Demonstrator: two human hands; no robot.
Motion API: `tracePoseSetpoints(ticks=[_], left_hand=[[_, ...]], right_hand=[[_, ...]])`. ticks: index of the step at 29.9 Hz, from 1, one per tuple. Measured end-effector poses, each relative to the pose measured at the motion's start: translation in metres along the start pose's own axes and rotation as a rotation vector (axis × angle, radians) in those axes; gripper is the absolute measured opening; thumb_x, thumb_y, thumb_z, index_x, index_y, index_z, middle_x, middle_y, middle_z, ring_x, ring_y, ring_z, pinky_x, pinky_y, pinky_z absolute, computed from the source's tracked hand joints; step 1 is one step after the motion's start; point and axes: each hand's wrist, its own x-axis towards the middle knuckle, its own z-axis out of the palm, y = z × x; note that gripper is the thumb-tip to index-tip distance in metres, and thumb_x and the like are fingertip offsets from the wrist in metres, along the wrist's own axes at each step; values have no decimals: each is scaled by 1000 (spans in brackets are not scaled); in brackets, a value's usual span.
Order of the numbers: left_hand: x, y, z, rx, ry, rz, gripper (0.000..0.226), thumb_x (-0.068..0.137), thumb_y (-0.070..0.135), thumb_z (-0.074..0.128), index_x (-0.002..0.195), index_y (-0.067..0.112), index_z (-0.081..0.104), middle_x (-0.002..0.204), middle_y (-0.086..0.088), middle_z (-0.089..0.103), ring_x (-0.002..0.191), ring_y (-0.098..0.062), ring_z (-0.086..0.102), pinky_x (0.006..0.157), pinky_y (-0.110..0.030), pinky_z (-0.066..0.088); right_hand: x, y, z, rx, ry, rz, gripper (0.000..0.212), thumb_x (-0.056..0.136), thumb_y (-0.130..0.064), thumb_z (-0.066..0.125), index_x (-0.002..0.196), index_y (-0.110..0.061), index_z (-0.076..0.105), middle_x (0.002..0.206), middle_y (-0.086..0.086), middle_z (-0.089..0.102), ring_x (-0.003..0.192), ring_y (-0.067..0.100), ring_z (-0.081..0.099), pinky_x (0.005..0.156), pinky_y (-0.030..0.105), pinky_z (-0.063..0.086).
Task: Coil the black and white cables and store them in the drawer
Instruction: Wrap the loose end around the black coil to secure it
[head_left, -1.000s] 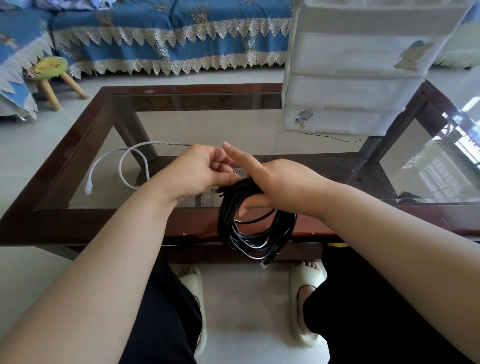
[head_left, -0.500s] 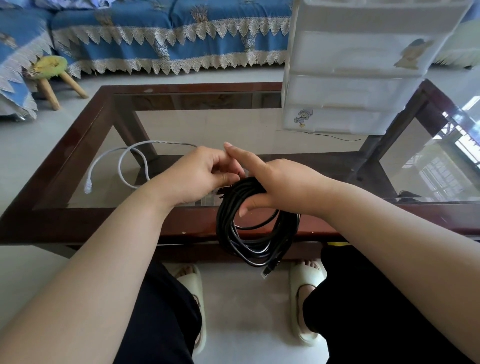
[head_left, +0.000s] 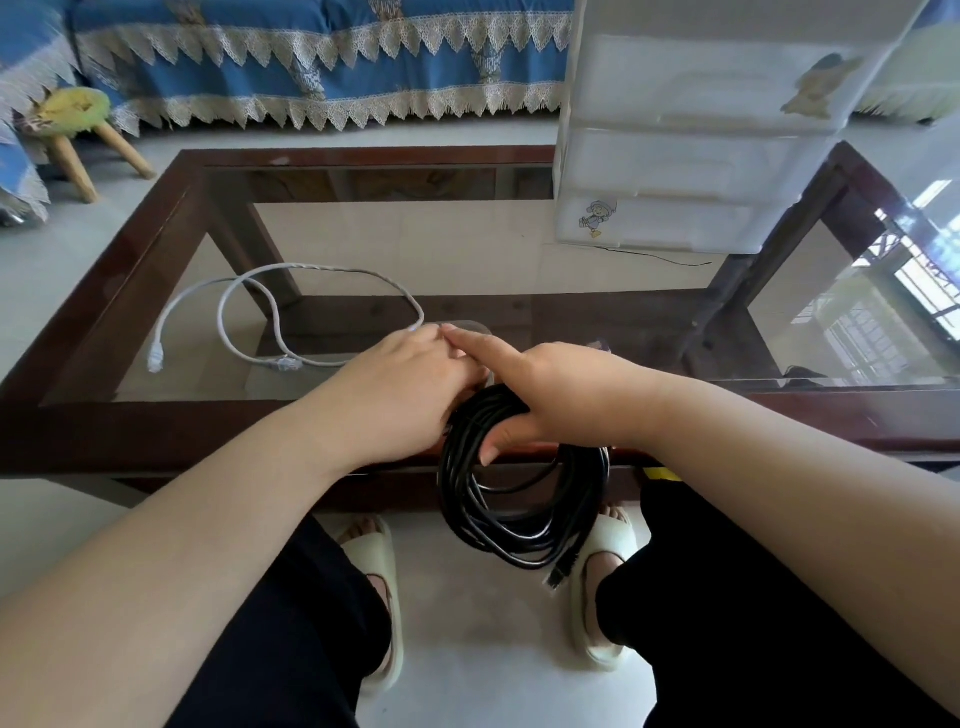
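Black cable (head_left: 522, 496): coiled in several loops, hanging off the table's near edge.
Right hand (head_left: 561, 395): grip through the coil, thumb under the strands, index finger straight.
Left hand (head_left: 400, 395): fingers curled at the coil's top; grip hidden, cannot tell.
White cable (head_left: 270, 317): loose loops on the glass table (head_left: 130, 322).
Drawer unit (head_left: 691, 135): on the table, far right, drawers closed.

- left hand (head_left: 400, 395) palm down, fingers curled, reaching in from the lower left, knuckles touching the right forefinger.
- right hand (head_left: 550, 395) threaded through the black cable (head_left: 519, 499) coil, thumb hooked under, forefinger straight.
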Motion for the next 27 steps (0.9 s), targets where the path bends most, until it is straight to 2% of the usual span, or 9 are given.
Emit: tracePoseSetpoints(ticks=[3, 6, 9, 15, 17, 19, 21, 24, 27], left_hand=[[-3, -5, -1, -208, -110, -12, 22, 96, 24, 47, 112, 29, 62, 110, 6, 60, 110, -13, 51, 94, -31, 41], [-5, -10, -4, -643, -224, -61, 19, 100, 19, 46, 88, 24, 59, 79, 13, 60, 74, -2, 56, 71, -21, 45], [-11, -8, -4, -1120, -192, -90, 17, 98, 21, 47, 86, 15, 57, 71, 10, 58, 63, -2, 51, 61, -14, 42], [-10, 6, -4, -1494, 37, -157, 18, 100, 10, 47, 84, 11, 55, 77, -6, 58, 71, -18, 51, 67, -26, 45], [-7, 11, -3, -1547, 109, -180, 12, 96, 17, 55, 91, 5, 54, 87, -19, 57, 81, -30, 51, 77, -43, 46], [-2, 18, -5, -1612, 199, -218, 36, 85, 22, 65, 104, -5, 53, 96, -31, 56, 88, -40, 52, 88, -61, 44], [4, 22, -7, -1663, 312, -231, 51, 77, 25, 68, 109, -11, 52, 93, -28, 58, 88, -37, 56, 88, -57, 46], [11, 30, -11, -1541, 531, -207, 19, 88, 17, 58, 94, -1, 56, 79, -13, 56, 76, -24, 54, 74, -35, 47], [21, 30, -5, -1221, 703, -298, 7, 97, 7, 49, 98, 2, 54, 70, -2, 58, 63, -14, 59, 60, -31, 52]], right_hand=[[-3, 2, 3, 132, -19, -18, 102, 75, -55, 69, 150, -36, 2, 70, -19, 45, 70, 6, 49, 57, 14, 36], [-8, 8, 1, 447, -33, -9, 96, 75, -44, 75, 149, -38, 13, 69, -33, 52, 71, -15, 53, 68, 9, 37], [-9, 13, -6, 765, -28, -4, 88, 77, -25, 76, 148, -28, 23, 73, -40, 59, 68, -16, 57, 66, 7, 42], [-8, 8, -18, 1083, 31, -15, 84, 72, -36, 70, 144, -21, 30, 68, -1, 63, 56, 20, 56, 57, 30, 50], [-7, 10, -15, 1202, 51, -30, 79, 75, -41, 70, 143, -20, 34, 85, 32, 59, 68, 42, 59, 69, 47, 54], [-4, 12, -9, 1300, 69, -45, 65, 82, -37, 66, 139, -19, 41, 110, 49, 45, 92, 60, 52, 89, 61, 46], [-1, 4, -10, 1357, 192, 3, 32, 93, -20, 55, 124, -17, 52, 107, 36, 59, 95, 45, 61, 85, 48, 52], [-1, -6, -7, 1526, 319, 86, 23, 94, -2, 49, 77, -12, 60, 54, 1, 65, 47, -3, 60, 48, 11, 47], [2, -24, -5, 1833, 306, 223, 34, 39, -38, 79, 34, -11, 59, 35, 0, 52, 29, 0, 49, 35, 12, 40]])
